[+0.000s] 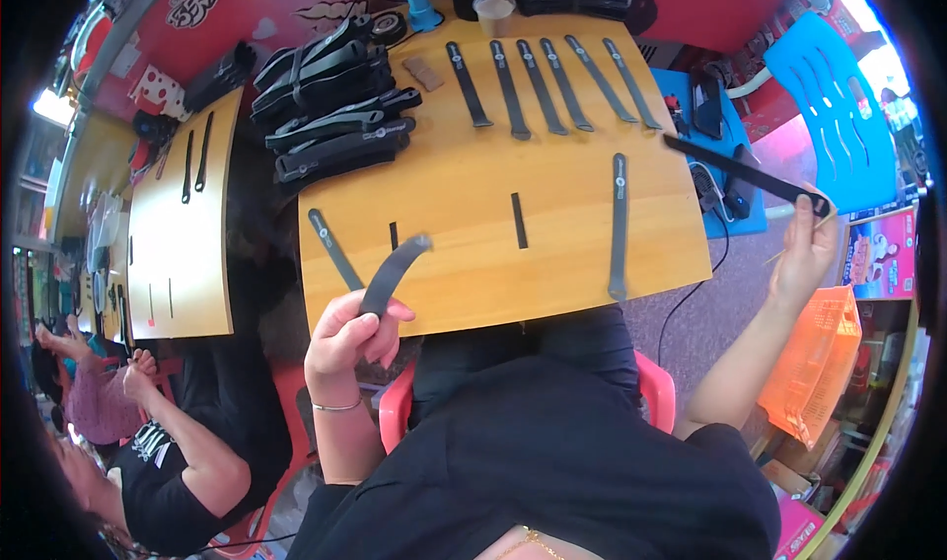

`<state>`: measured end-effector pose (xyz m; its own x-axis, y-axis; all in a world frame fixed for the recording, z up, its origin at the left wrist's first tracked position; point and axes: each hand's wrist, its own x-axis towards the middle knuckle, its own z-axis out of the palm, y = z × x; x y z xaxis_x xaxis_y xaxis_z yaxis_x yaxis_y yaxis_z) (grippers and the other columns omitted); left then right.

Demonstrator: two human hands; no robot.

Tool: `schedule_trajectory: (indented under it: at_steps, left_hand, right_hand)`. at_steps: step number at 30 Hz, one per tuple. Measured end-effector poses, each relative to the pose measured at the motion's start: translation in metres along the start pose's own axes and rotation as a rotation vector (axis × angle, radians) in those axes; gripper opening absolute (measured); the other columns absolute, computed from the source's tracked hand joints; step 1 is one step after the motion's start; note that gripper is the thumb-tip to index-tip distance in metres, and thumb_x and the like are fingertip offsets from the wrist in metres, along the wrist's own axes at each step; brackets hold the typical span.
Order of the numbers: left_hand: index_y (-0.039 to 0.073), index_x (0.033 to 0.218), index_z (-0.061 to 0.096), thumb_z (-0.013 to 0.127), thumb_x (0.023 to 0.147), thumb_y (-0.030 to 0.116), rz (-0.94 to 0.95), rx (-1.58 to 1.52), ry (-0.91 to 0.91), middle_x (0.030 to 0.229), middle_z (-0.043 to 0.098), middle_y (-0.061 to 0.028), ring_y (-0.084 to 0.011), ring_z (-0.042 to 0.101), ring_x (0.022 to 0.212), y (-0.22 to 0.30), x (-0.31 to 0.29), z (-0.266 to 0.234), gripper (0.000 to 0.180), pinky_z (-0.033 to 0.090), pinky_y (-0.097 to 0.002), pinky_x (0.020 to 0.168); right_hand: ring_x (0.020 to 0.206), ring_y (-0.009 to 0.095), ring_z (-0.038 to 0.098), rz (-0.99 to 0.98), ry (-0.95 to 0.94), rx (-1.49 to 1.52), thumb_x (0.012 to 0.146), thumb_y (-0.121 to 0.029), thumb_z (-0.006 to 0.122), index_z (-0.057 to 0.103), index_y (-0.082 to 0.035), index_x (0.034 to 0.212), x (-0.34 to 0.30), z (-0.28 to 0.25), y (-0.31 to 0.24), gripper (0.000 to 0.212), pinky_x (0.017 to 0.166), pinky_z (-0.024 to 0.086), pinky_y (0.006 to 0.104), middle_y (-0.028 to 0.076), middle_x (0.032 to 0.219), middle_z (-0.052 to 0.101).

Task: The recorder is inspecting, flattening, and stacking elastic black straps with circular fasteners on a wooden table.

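My left hand [340, 338] pinches a dark grey strap [395, 272] over the table's near-left edge; the strap curves up and to the right. Out past the table's right side, my right hand [807, 244] grips the end of a long black strap [740, 170], whose far end reaches back to the table edge. On the table lie a grey strap [335, 249] just beyond my left hand, a short black strip [520, 222] in the middle, and another grey strap [619, 226] at the right. Part of a second black strip [394, 234] shows behind the held strap.
Along the far side of the wooden table [454, 190] several grey straps [538, 86] lie in a row. Bundled straps [340, 96] are piled at its far left. An orange crate [814, 363] and a blue chair [834, 106] stand right. A person [187, 461] sits at left.
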<state>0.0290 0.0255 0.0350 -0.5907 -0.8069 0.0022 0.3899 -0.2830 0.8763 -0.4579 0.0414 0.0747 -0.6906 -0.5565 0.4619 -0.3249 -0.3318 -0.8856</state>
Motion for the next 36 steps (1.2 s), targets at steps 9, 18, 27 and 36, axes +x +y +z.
schedule_trajectory:
  at_steps: [9, 18, 27, 36]
  left_hand:
    - [-0.01, 0.107, 0.057, 0.044, 0.098, 0.018, 0.101, -0.022, 0.053, 0.048, 0.039, 0.0001, -0.0079, 0.033, 0.037, -0.004, 0.017, 0.012, 0.033, 0.038, -0.0243, 0.039]
    - [-0.01, 0.11, 0.055, 0.045, 0.098, 0.017, 0.139, -0.022, 0.004, 0.051, 0.048, -0.0059, -0.0121, 0.042, 0.039, -0.008, 0.037, 0.018, 0.031, 0.042, -0.0269, 0.042]
    - [-0.007, 0.105, 0.061, 0.053, 0.093, 0.018, 0.21, 0.043, 0.159, 0.085, 0.065, -0.0173, -0.0247, 0.065, 0.073, -0.012, 0.031, 0.016, 0.028, 0.053, -0.0324, 0.066]
    - [-0.006, 0.1, 0.061, 0.056, 0.092, 0.018, 0.181, 0.062, 0.209, 0.084, 0.061, -0.014, -0.0235, 0.062, 0.075, -0.011, 0.029, 0.005, 0.026, 0.051, -0.0347, 0.068]
  right_hand:
    - [0.081, 0.006, 0.058, -0.214, -0.201, -0.294, 0.093, -0.001, 0.059, 0.063, -0.003, 0.102, -0.02, -0.005, 0.009, 0.011, 0.072, 0.045, 0.0199, 0.004, 0.097, 0.068]
    - [0.085, 0.019, 0.069, -0.029, -0.639, -0.549, 0.073, 0.009, 0.066, 0.069, -0.006, 0.096, -0.067, -0.022, 0.047, 0.027, 0.071, 0.054, 0.0276, 0.01, 0.106, 0.07]
    - [0.084, 0.017, 0.065, 0.097, -0.905, -0.635, 0.076, -0.012, 0.071, 0.067, -0.011, 0.112, -0.055, -0.019, 0.021, 0.036, 0.072, 0.051, 0.0272, 0.006, 0.113, 0.064]
    - [0.086, 0.017, 0.059, -0.088, -0.635, -0.298, 0.096, -0.004, 0.048, 0.063, 0.005, 0.103, -0.008, 0.045, -0.018, 0.019, 0.077, 0.046, 0.0257, 0.011, 0.096, 0.062]
